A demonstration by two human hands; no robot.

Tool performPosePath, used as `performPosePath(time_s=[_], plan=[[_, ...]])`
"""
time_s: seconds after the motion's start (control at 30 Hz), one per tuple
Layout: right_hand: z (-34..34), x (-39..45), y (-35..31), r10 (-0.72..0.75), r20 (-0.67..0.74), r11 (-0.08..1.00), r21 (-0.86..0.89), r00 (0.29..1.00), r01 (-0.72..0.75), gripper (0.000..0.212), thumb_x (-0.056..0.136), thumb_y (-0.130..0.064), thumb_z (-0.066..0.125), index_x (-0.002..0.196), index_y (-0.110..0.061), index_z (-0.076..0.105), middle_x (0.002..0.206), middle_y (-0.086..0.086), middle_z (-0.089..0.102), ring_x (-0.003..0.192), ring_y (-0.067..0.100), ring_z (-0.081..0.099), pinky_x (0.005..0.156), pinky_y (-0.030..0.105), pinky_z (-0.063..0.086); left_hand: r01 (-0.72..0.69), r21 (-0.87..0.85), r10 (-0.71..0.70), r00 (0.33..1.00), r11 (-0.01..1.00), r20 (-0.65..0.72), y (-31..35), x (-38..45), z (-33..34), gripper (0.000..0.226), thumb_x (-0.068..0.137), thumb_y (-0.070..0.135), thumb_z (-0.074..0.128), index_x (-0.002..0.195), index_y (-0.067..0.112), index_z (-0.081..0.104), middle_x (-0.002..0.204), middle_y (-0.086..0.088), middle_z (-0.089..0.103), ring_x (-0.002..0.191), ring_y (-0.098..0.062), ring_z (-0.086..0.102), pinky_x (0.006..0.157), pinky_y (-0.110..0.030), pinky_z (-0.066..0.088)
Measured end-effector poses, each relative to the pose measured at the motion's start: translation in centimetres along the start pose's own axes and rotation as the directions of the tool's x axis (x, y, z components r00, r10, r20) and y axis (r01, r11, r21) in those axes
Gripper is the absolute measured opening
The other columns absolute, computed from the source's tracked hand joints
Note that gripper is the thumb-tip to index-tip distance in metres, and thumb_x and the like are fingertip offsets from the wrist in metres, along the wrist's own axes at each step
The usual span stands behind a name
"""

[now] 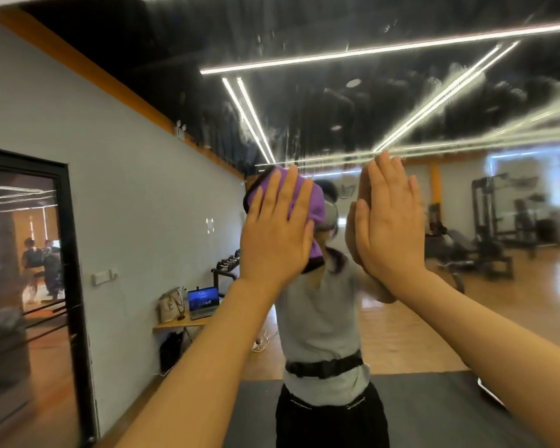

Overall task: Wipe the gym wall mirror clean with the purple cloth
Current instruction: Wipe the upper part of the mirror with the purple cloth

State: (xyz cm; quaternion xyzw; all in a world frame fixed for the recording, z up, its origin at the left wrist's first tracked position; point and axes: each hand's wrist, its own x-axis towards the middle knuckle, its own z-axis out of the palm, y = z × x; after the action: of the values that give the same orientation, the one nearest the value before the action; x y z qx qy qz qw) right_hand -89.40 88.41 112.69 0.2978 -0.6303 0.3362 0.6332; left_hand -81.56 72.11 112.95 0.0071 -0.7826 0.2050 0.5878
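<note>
The left hand (277, 236) lies flat with straight fingers, pressing the purple cloth (296, 208) against the gym wall mirror (401, 92) at head height. The right hand (390, 226), fingers straight and together, rests flat on the glass just beside it. Streaks smear the mirror above both hands.

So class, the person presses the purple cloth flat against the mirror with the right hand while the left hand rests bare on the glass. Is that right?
Not quite: the head view shows the left hand pressing the purple cloth on the mirror, while the right hand rests bare on the glass.
</note>
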Motion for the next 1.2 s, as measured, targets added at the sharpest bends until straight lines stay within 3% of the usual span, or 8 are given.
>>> performPosePath(time_s=[0.2,0.37,0.47,0.53,0.77,0.9,1.03,1.2], plan=[[1.6,0.6,-1.4,-0.048,-0.004,0.997,0.058,0.999,0.048,0.056,0.101,-0.02,0.038,0.153,-0.001,0.031,0.162,0.018,0.024,0.152,0.031,0.017,0.124,0.038,0.003,0.079,-0.06,-0.08,0.997,0.995,-0.017,1.0,-2.7,0.4,0.062,0.101,0.035,0.03,0.157,0.011,0.017,0.163,-0.013,0.017,0.151,-0.026,0.008,0.122,-0.039,0.005],[2.5,0.0,-1.2,-0.08,0.046,0.993,-0.084,0.996,0.084,0.057,0.103,-0.021,0.039,0.155,0.0,0.028,0.164,0.017,0.021,0.153,0.031,0.015,0.125,0.044,0.008,0.019,-0.011,-0.019,0.999,1.0,0.031,0.4,-8.3,0.6,0.059,0.103,0.035,0.028,0.156,0.011,0.02,0.163,-0.013,0.02,0.151,-0.029,0.013,0.12,-0.044,0.015],[2.6,-0.1,-1.2,-0.084,0.051,0.991,-0.1,0.995,0.089,0.057,0.104,-0.023,0.037,0.155,-0.001,0.026,0.164,0.017,0.019,0.153,0.03,0.013,0.125,0.045,0.008,-0.03,0.049,0.027,0.997,0.998,0.067,-0.5,-8.2,0.7,0.057,0.106,0.038,0.017,0.157,0.012,0.016,0.164,-0.012,0.015,0.152,-0.029,0.012,0.121,-0.044,0.014],[2.7,-0.1,-1.1,-0.084,0.05,0.991,-0.097,0.995,0.089,0.057,0.104,-0.023,0.036,0.156,-0.002,0.026,0.165,0.017,0.019,0.154,0.03,0.012,0.125,0.045,0.007,-0.02,0.058,0.016,0.998,0.998,0.065,-1.1,-6.8,0.7,0.058,0.105,0.038,0.021,0.157,0.012,0.018,0.164,-0.013,0.018,0.151,-0.029,0.013,0.12,-0.045,0.015],[2.7,-0.2,-1.2,-0.09,0.061,0.991,-0.095,0.994,0.095,0.059,0.103,-0.027,0.028,0.156,-0.001,0.025,0.165,0.016,0.018,0.154,0.029,0.012,0.124,0.049,0.012,0.28,-0.065,-0.284,0.956,0.958,-0.07,-4.5,5.9,-2.8,0.064,0.102,0.047,0.023,0.159,0.019,0.019,0.166,-0.011,0.008,0.153,-0.031,0.007,0.12,-0.04,0.008],[2.8,-0.3,-1.2,-0.097,0.03,0.99,-0.098,0.995,0.1,0.059,0.104,-0.029,0.026,0.155,-0.001,0.028,0.163,0.017,0.022,0.153,0.03,0.015,0.123,0.049,0.013,0.447,-0.253,-0.486,0.866,0.858,-0.12,-6.3,11.3,-3.8,0.059,0.103,0.041,0.044,0.156,0.022,0.027,0.161,-0.007,0.025,0.147,-0.026,0.026,0.119,-0.04,0.03],[3.0,-0.2,-1.1,-0.107,0.018,0.988,-0.111,0.994,0.109,0.058,0.103,-0.027,0.029,0.155,0.0,0.028,0.163,0.018,0.022,0.153,0.031,0.015,0.124,0.047,0.011,0.197,-0.13,-0.215,0.966,0.972,-0.144,-5.1,10.8,-2.9,0.055,0.105,0.038,0.028,0.155,0.016,0.031,0.163,-0.012,0.023,0.151,-0.033,0.02,0.121,-0.043,0.017],[2.9,-0.2,-1.1,-0.112,0.032,0.987,-0.115,0.993,0.114,0.059,0.101,-0.022,0.035,0.155,0.001,0.026,0.164,0.019,0.02,0.153,0.032,0.015,0.123,0.048,0.01,-0.08,-0.055,0.072,0.989,0.995,-0.131,-3.1,2.0,-0.6,0.056,0.101,0.031,0.038,0.153,0.01,0.034,0.161,-0.017,0.027,0.149,-0.034,0.021,0.124,-0.043,0.011]])
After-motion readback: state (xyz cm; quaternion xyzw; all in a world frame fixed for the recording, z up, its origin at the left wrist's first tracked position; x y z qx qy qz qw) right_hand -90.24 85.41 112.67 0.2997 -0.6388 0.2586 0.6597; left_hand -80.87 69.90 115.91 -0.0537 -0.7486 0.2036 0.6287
